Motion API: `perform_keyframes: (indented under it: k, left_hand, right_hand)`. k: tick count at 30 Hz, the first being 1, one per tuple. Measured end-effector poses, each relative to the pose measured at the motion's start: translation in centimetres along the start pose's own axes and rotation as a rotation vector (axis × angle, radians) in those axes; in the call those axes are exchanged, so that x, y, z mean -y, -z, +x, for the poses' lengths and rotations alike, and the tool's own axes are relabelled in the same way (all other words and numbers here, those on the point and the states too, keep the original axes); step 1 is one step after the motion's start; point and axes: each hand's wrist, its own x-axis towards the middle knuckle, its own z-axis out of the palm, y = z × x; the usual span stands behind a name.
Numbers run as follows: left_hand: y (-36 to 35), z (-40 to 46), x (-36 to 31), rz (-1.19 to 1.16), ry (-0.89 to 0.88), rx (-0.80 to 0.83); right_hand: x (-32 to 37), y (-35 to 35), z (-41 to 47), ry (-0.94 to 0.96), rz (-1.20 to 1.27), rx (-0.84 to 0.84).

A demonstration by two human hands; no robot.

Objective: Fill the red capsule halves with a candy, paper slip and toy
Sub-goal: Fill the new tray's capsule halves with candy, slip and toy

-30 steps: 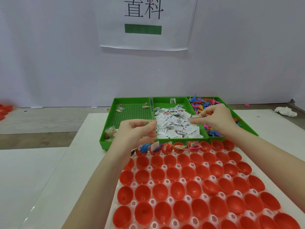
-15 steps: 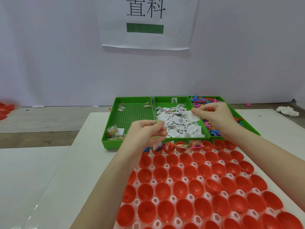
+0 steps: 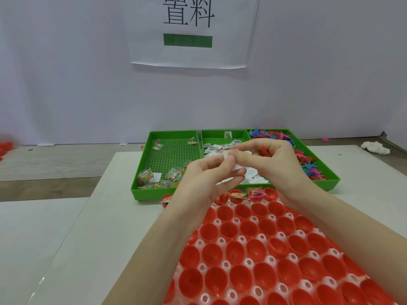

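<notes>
A: What could go wrong from here?

B: Both hands meet over the middle green tray [image 3: 222,134]. The left hand [image 3: 204,179] and the right hand [image 3: 271,164] each pinch the same small paper slip [image 3: 226,154], and I judge that slips stuck together could go into one cup as a pair, or one could flutter down onto the surface [image 3: 114,194].

A: Anything else?

B: The right hand also tucks a red toy [image 3: 265,151] under its curled fingers [image 3: 246,148]. While those fingers work the paper, the toy could slip out.

A: Where does the slip lie against the fingers?

B: Between the left thumb and the right fingertips, touching both, at about 12 o'clock from the red capsule halves [image 3: 253,245]. A second white piece shows just below, against the left fingers [image 3: 233,175]; I cannot tell whether it is the same slip.

A: And the halves?

B: They sit in the white holder [image 3: 282,235] at 6 o'clock from the hands. Only the far row holds anything; the nearer ones look empty. Candy bags [image 3: 145,177] lie in the left tray at 9 o'clock.
</notes>
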Motion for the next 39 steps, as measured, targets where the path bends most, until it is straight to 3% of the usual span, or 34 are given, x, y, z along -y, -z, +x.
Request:
perform_keyframes:
  k: [6, 9, 14, 20, 31, 39]
  left_hand:
    - [-0.1, -0.3, -0.1, 0.11, -0.048, -0.073]
    - [-0.6, -0.6, -0.3, 0.126, -0.081, -0.112]
    - [-1.0, -0.9, -0.3, 0.155, -0.153, -0.112]
    - [-1.3, -1.2, -0.5, 0.209, -0.239, -0.077]
    - [-1.3, -1.2, -0.8, 0.262, -0.262, -0.059]
    - [-1.0, -1.4, -1.4, 0.274, -0.189, 0.034]
  right_hand:
    - [0.4, 0.6, -0.1, -0.252, 0.305, 0.086]
    - [0.5, 1.2, -0.3, -0.279, 0.382, 0.135]
    - [0.6, 1.8, -1.0, -0.164, 0.17, 0.146]
    - [1.0, 2.3, -1.7, 0.009, 0.093, -0.079]
    - [2.0, 3.2, -2.7, 0.036, -0.083, 0.057]
    - [3.2, 3.4, -3.0, 0.128, -0.116, -0.009]
